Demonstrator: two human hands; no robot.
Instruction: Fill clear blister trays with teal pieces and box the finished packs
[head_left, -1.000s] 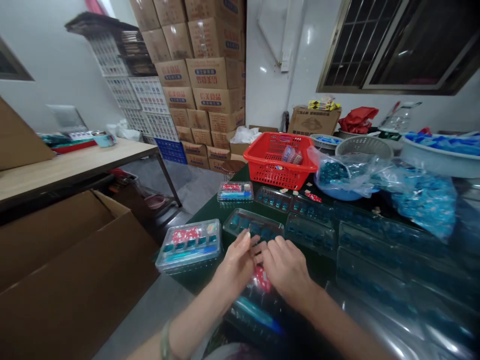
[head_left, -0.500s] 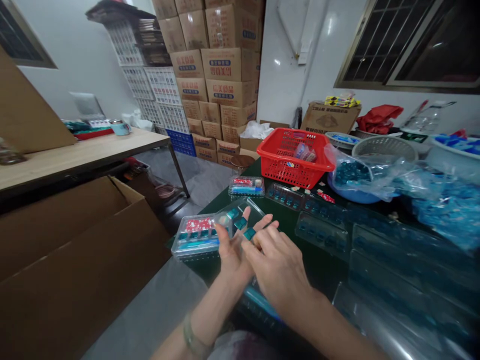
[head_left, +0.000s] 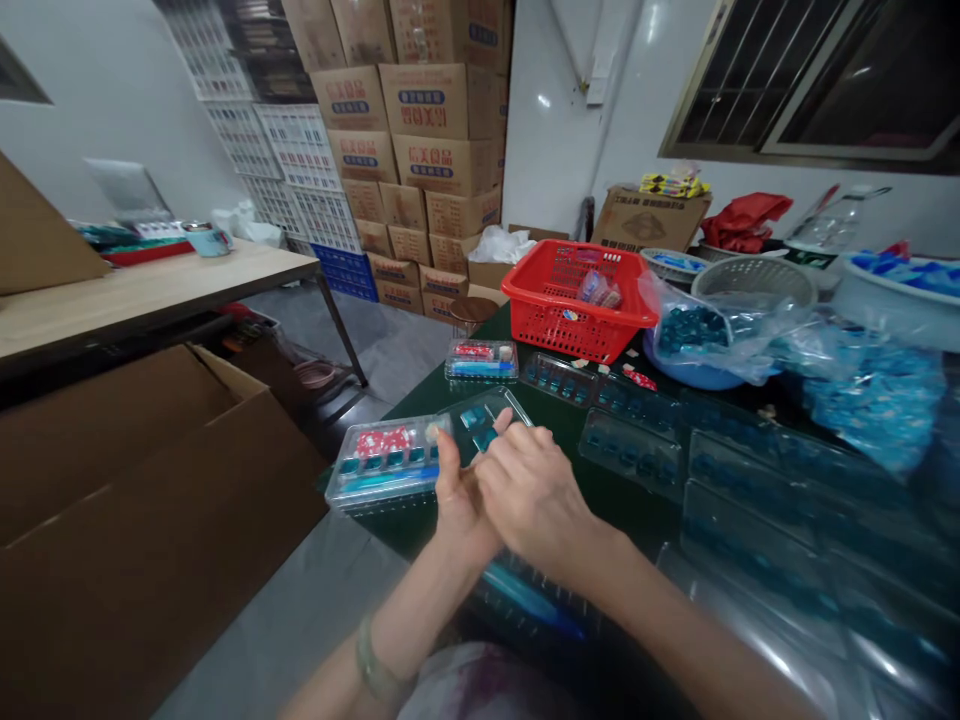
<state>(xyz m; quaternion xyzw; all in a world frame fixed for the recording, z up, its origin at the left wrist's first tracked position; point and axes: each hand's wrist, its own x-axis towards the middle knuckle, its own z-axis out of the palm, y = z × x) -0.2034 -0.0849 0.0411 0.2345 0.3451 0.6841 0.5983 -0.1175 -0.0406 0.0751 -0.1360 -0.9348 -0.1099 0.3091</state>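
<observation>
My left hand [head_left: 459, 500] stands upright with the thumb raised, and my right hand [head_left: 531, 490] presses over its fingers. Whatever lies between them is hidden. Just beyond the fingers is a clear plastic blister tray [head_left: 484, 420] holding small teal pieces. To the left, a closed clear pack [head_left: 386, 462] shows red-and-white items, teal pieces and a blue bar. Below my wrists lies another pack with a blue bar [head_left: 525, 598], partly hidden by my right forearm.
A red plastic basket [head_left: 577, 300] and a blue bowl in a plastic bag [head_left: 694, 345] stand on the dark green table [head_left: 645, 510]. Stacked clear trays fill the right. A cardboard box [head_left: 135, 480] is at left, with stacked cartons behind.
My hands have drawn closer together, and the right now covers the left's fingers. The teal piece seen between my fingers is hidden. The view has shifted slightly.
</observation>
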